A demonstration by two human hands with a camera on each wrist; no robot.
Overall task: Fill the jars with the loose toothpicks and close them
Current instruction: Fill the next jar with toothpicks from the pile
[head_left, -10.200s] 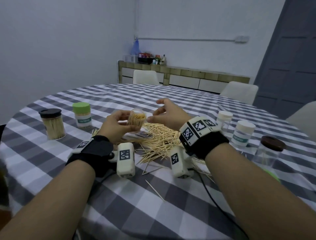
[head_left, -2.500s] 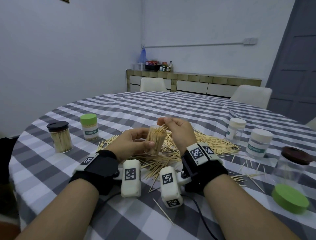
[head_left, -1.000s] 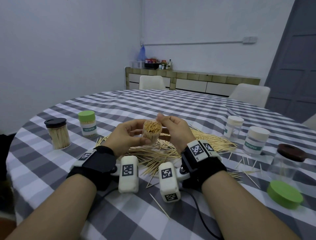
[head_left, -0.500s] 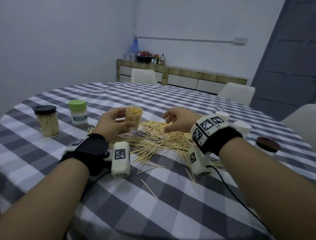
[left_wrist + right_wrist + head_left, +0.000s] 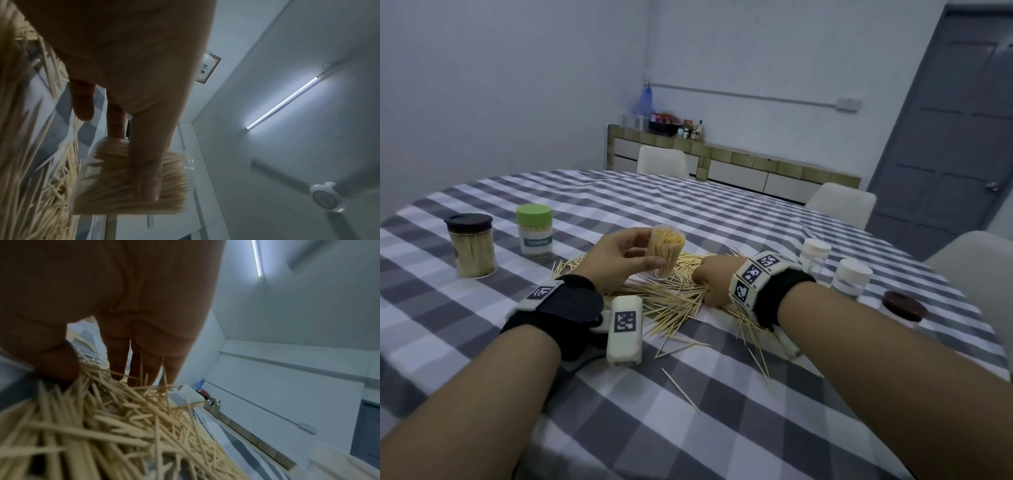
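- Round table under a grey-and-white checked cloth (image 5: pixel 722 212).
- Pale chairs at the far side (image 5: pixel 662 161) and at the right (image 5: pixel 840 202).
- Low tiled sideboard (image 5: pixel 736 164) against the back wall, bottles (image 5: pixel 690 129) on top.
- Grey door (image 5: pixel 955 130) at right.
- Ceiling fan (image 5: pixel 327 198), tube light (image 5: pixel 283 102), framed picture (image 5: pixel 207 69) high on the wall.

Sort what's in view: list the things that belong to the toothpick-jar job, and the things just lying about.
Job:
- open jar, held by left hand
- loose toothpicks, with right hand down in the pile
- black-lidded jar and green-lidded jar, both filled
- two white-lidded jars
- brown-lidded jar

Lying about:
- chairs
- sideboard with bottles
- door
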